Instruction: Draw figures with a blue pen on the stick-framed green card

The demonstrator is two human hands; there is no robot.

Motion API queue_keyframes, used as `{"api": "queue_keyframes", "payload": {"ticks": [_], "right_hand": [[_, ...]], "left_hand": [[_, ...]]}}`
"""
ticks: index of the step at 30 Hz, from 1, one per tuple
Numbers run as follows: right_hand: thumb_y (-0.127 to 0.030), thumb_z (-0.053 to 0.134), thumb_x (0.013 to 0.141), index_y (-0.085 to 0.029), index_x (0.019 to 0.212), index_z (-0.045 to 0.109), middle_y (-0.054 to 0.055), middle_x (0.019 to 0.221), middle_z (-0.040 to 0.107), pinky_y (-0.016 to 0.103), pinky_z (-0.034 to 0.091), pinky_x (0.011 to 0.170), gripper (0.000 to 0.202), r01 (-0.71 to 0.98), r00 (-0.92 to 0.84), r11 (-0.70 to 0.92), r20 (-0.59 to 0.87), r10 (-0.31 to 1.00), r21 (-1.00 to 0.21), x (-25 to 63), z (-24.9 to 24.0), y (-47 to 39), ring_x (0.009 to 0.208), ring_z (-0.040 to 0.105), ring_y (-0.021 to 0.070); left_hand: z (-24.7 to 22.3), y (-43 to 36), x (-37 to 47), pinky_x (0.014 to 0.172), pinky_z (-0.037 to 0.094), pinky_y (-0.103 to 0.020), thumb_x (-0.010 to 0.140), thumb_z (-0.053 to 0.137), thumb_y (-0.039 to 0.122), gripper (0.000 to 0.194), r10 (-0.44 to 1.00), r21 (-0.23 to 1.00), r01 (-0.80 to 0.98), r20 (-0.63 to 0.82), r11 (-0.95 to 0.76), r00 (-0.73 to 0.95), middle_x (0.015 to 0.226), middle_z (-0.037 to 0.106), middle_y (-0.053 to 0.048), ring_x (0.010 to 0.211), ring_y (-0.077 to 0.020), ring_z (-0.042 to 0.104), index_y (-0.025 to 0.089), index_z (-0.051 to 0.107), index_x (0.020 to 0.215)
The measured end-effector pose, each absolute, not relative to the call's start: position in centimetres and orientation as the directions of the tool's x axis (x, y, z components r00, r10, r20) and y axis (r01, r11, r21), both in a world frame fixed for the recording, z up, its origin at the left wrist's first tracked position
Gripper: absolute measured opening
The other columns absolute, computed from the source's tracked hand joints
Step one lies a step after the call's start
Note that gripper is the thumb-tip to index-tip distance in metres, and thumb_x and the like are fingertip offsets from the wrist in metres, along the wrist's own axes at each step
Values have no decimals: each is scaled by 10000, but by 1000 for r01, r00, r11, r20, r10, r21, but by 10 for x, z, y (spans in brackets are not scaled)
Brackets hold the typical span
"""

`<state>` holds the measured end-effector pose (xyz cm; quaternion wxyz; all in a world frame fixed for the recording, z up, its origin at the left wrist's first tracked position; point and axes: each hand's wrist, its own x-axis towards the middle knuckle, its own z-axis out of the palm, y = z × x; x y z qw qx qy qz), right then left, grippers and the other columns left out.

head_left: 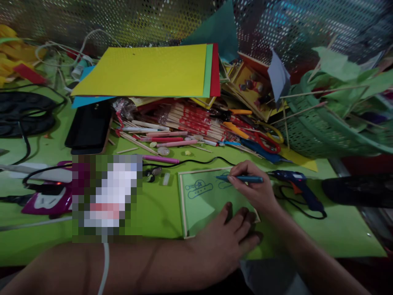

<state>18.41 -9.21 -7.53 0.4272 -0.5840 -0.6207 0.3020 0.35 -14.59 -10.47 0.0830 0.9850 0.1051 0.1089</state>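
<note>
A light green sheet [196, 215] edged with thin wooden sticks lies on the green table. Blue line drawings mark its upper part: a rounded shape with a star and small dots on the left, and a second one partly covered by my fingers. My right hand [253, 184] grips a blue marker [248, 179], its tip pointing left at the second drawing. My left hand [229, 235] rests with fingers spread over the sheet's lower right corner, holding nothing.
A blue glue gun [296, 182] lies at right near a green basket [331, 123]. Behind are colored paper sheets [144, 69], bundled sticks [190, 121], markers [170, 139] and scissors [265, 141]. At left are a black phone [89, 127], a purple power strip [46, 200] and cables.
</note>
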Motion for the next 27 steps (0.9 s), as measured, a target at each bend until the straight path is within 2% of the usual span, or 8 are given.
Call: {"api": "queue_keyframes", "payload": {"ticks": [6,13,21,27], "right_hand": [[-366,747,899,-245,847,617,12,802,634,308,500,628,185,457,29,143,176,984,-878,185,-78,-93,701,601,174],[-381,758,896,-245,834,615,10,793,637,295,481,606,207,448,27,145,176,984,-882,183,-78,-92,679,592,168],[-329,749,901,-239,856,616,11,806,637,285,484,610,167,461,12,153,179,984,-874,185,-80,-92,686,594,163],[-303,739,912,-244,863,617,5,805,637,269,463,588,145,457,-12,159,173,985,-875,185,-80,-92,672,584,152]], "left_hand": [[-105,-145,2,1172,285,-527,954,570,495,652,223,167,188,227,-968,948,1595,445,-143,1461,-320,402,205,455,1527],[-105,-147,2,1176,296,-526,974,551,464,612,231,178,194,220,-965,948,1598,446,-145,1463,-320,404,207,466,1523],[-102,-147,3,1179,286,-523,977,555,465,617,222,183,190,179,-965,958,1605,441,-137,1469,-312,398,214,457,1532],[-104,-146,1,1183,278,-526,954,576,493,662,227,172,193,211,-966,951,1612,423,-146,1474,-320,383,208,449,1538]]}}
